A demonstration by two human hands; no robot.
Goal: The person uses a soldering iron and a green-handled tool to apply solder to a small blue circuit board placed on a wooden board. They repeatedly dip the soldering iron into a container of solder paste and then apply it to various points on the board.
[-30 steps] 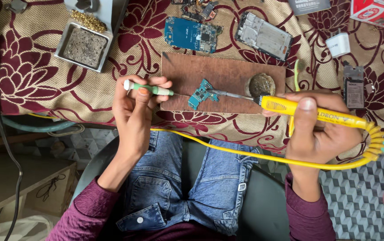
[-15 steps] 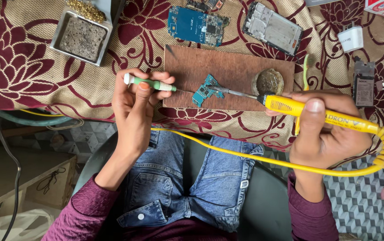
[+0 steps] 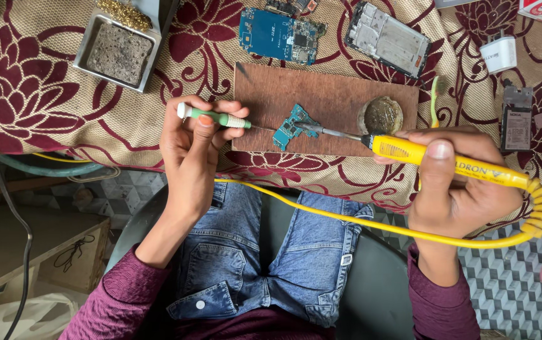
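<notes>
Nearest, lap: blue jeans (image 3: 264,258) and maroon sleeves (image 3: 120,302) at the bottom of the view, knees under the worktop edge.
Cord: a yellow cord (image 3: 346,220) runs across the lap and curls up to the rear end of the iron at the right.
Left hand: the left hand (image 3: 192,151) is closed around a green screwdriver (image 3: 217,117), fingers curled over the handle; its thin tip points right, toward the board.
Right hand: the right hand (image 3: 456,182) is wrapped tight around a yellow soldering iron (image 3: 447,162), thumb pressed along the top; the metal tip reaches left onto the board.
Board: a small teal circuit board (image 3: 290,126) lies on a brown wooden slab (image 3: 321,88), between the two hands, closer to the left. The iron tip touches its right end; whether the screwdriver tip touches its left edge I cannot tell.
Slab: just right of the board sits a round tin of flux (image 3: 381,115), close to the iron's shaft.
Worktop: the worktop (image 3: 44,113) is covered in a beige cloth with dark red flowers.
Farther back: a square sponge tray (image 3: 118,53) at the left, a larger blue circuit board (image 3: 277,34) in the middle, a phone frame (image 3: 387,38) right of it, and a white charger (image 3: 499,53) far right.
</notes>
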